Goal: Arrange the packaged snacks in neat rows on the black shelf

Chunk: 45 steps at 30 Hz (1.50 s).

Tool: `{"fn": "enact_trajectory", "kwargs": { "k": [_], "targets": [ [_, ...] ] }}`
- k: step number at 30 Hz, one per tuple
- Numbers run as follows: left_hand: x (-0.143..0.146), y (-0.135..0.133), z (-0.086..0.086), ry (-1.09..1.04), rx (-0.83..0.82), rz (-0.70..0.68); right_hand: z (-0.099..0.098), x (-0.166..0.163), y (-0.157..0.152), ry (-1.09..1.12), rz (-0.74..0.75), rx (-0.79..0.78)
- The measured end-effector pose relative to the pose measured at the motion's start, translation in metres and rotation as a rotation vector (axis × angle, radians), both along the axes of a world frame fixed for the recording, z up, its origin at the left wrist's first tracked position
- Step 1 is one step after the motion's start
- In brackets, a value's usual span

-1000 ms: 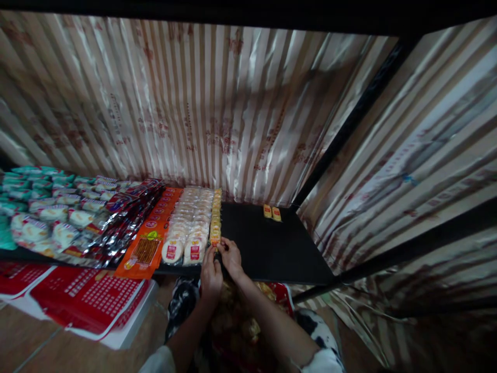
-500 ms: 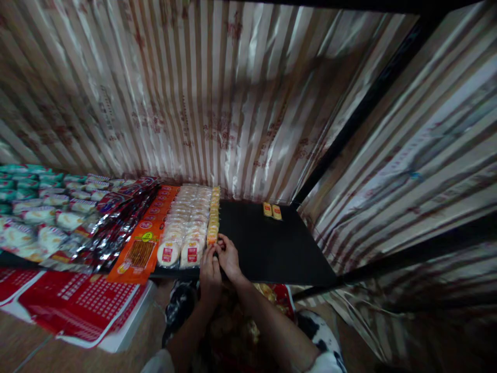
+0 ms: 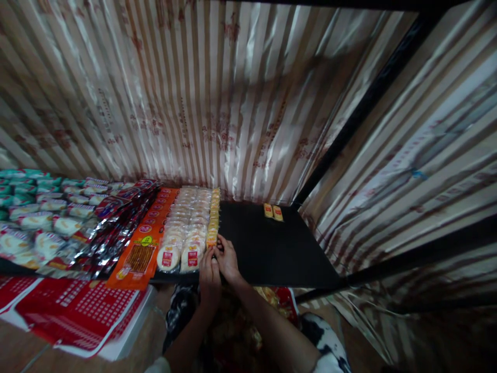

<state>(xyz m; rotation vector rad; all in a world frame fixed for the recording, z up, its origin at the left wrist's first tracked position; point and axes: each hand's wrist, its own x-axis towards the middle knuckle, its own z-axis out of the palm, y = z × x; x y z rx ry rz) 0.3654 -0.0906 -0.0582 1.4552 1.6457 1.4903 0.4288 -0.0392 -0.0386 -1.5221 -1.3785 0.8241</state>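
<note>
A narrow row of small yellow snack packets (image 3: 214, 215) runs front to back on the black shelf (image 3: 267, 248). At its near end, my left hand (image 3: 210, 267) and my right hand (image 3: 227, 257) meet with bent fingers around the front yellow packet. The right fingertips press its right side, and the left fingers sit at its lower edge. Just left stand two rows of round white crackers (image 3: 192, 258) in clear wrappers with red labels. Two more yellow packets (image 3: 273, 212) lie side by side at the back right of the shelf.
Left of the crackers are orange pretzel-stick bags (image 3: 140, 256), dark red foil packs (image 3: 112, 228) and white-and-green packets (image 3: 46, 220). A red-and-white box (image 3: 77, 316) stands below the shelf. A red container (image 3: 285, 303) with yellow packets is near my knees. Striped sheeting (image 3: 233, 103) hangs behind.
Both hands stay at the front of the yellow row with barely any finger movement. The view has shifted slightly, so the shelf appears a little lower.
</note>
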Motion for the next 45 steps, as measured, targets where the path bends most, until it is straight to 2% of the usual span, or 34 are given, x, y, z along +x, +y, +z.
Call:
{"fn": "enact_trajectory", "kwargs": {
  "k": [4, 8, 13, 17, 21, 25, 30, 33, 36, 40, 45],
  "targets": [
    [-0.001, 0.003, -0.004, 0.015, 0.002, 0.0, -0.005, 0.0, -0.001, -0.025, -0.013, 0.008],
    [-0.004, 0.002, -0.004, 0.049, 0.019, -0.042, -0.01, 0.002, 0.0, -0.089, 0.052, 0.044],
    [-0.003, -0.001, 0.0, 0.046, 0.017, -0.036, -0.008, 0.003, 0.005, -0.2, 0.013, 0.067],
    [-0.003, -0.001, 0.001, 0.031, 0.008, -0.033, -0.007, 0.0, 0.01, -0.205, 0.044, 0.07],
    [-0.002, -0.002, 0.002, 0.019, 0.02, -0.007, -0.01, 0.004, 0.009, -0.21, -0.003, 0.096],
    [0.003, -0.005, 0.004, 0.053, 0.026, 0.018, -0.013, 0.031, 0.012, -0.258, -0.096, 0.174],
    [0.02, -0.008, 0.005, 0.109, 0.012, -0.063, 0.001, 0.096, 0.041, -0.458, -0.211, 0.241],
    [0.036, -0.009, 0.003, 0.075, 0.002, -0.116, 0.016, 0.14, 0.068, -0.632, -0.249, 0.193],
    [0.05, -0.007, -0.002, 0.021, -0.053, -0.139, 0.03, 0.171, 0.093, -0.781, -0.224, 0.103],
    [0.061, 0.004, -0.009, -0.034, -0.107, -0.156, 0.033, 0.183, 0.106, -0.846, -0.13, 0.015],
    [0.067, 0.024, -0.003, -0.032, -0.118, -0.168, 0.021, 0.171, 0.098, -0.818, -0.095, 0.09]
  ]
}}
